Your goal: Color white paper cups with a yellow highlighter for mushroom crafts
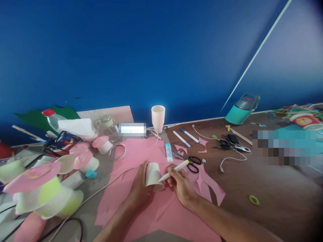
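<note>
Hands at the near edge of the surface [264, 188], over a pink sheet [141, 201]. The left hand [140, 186] is wrapped around a white cup [152, 174] lying on its side, its mouth toward the person. The right hand [180, 186] pinches a pen [174, 170], whose tip touches the cup's wall near the rim. Just beyond the right hand lie scissors [189, 161] and a glue stick [169, 152], both at the sheet's right edge, with pink offcuts [207, 188] beside them. A second cup [158, 118] stands upright at the far edge, against the blue wall. Two markers [185, 136] lie right of it; keys [230, 143] and a white cable [228, 159] lie further right. A teal bottle [241, 109] rests tilted at the far edge. Finished cup-and-paper pieces [42, 188] crowd the left corner.
</note>
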A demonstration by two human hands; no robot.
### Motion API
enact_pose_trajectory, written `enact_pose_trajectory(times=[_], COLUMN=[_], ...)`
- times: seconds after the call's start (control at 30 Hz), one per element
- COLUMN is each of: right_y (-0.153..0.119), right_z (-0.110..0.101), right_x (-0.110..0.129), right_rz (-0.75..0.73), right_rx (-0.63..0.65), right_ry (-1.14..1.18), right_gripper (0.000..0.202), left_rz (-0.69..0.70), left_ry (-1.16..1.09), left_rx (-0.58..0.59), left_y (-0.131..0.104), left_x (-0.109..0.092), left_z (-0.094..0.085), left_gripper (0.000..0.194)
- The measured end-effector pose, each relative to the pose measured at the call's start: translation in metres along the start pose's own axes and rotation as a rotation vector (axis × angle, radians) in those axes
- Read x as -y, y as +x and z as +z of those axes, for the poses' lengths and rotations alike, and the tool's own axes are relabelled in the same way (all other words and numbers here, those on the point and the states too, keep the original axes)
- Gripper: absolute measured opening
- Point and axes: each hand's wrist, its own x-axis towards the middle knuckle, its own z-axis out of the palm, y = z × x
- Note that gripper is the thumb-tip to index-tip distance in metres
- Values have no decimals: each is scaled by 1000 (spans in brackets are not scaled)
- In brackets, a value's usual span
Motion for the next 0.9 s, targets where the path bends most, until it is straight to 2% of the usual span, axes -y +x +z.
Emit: enact_pose_trajectory(times=[0.13,0.33,0.6,0.73,0.9], right_y=[1,7,2,5,6], right_z=[0,-4,-3,-3,-3], right_x=[0,-2,-3,-3,-1], right_rz=[-7,-23,19,10,-27], right_rx=[5,-66,-5,-39,-109], right_ry=[-52,-14,-11,-65,-6], right_gripper=[36,35,33,34,33], left_rz=[6,23,-28,-7,15], left_ry=[-14,1,-23,-17,-1], left_rx=[-3,-12,7,4,-21], left_y=[1,1,0,1,0], left_x=[1,4,-5,1,3], left_z=[0,0,-3,-1,0], left_gripper=[74,71,76,75,71])
